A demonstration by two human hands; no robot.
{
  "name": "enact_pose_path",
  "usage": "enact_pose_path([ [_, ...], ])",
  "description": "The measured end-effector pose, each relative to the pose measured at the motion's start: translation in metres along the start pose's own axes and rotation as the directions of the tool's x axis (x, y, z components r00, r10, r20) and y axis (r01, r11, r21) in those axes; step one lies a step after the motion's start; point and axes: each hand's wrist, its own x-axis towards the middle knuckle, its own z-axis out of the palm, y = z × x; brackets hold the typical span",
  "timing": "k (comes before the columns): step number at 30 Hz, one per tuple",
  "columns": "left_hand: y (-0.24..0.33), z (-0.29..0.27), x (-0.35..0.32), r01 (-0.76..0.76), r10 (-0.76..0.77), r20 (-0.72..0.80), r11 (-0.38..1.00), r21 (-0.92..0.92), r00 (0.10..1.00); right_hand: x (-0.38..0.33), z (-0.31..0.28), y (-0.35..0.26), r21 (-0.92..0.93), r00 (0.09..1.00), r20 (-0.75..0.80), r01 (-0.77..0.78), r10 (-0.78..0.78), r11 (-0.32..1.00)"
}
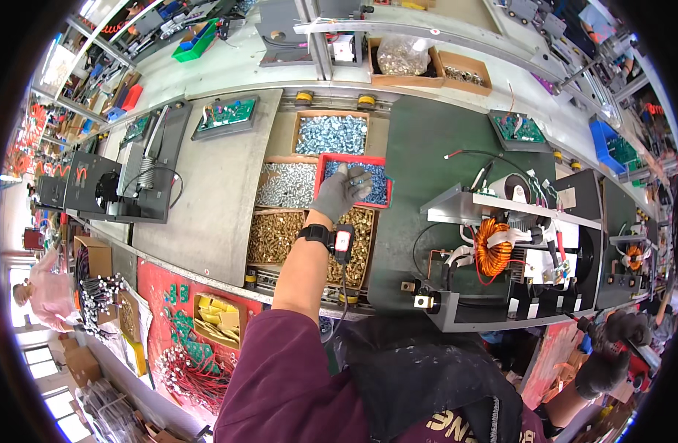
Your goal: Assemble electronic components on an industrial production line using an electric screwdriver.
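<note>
The left hand (341, 190), in a grey glove, reaches over the red tray (354, 159) of small silver screws. Its fingers are curled together over the screws; whether they pinch one cannot be told. A black wrist strap with a small device (343, 241) sits on the forearm, a cable hanging from it.

The red tray rests across the boxes below it. Behind it stands a cardboard box of bright screws (331, 134); to its left lies a box of grey screws (286, 185); below that, a box of brass screws (274, 236). The boxes sit edge to edge, with no gap between them.

Left of the boxes a bare grey panel (213, 199) offers open room. Right of them a dark green mat (416, 148) lies mostly open up to the metal chassis (501, 258) with its orange coil (490, 247).

The right hand (601, 373), in a dark glove, hangs low at the bench's near edge, closed around a dark tool (623, 328) whose kind cannot be told.
</note>
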Motion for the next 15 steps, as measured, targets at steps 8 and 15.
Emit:
enact_pose_path([
  [8, -0.021, 0.003, -0.064, -0.202, 0.235, -0.082, 0.934, 0.294, 0.969, 0.014, -0.031, 0.008, 0.175, 0.985, 0.112, -0.15, 0.132, 0.973],
  [15, -0.054, -0.075, -0.252, 0.423, 0.692, -0.652, 0.515, 0.746, 0.309, 0.046, -0.005, 0.026, 0.145, 0.951, 0.306, -0.003, -0.042, 0.989],
])
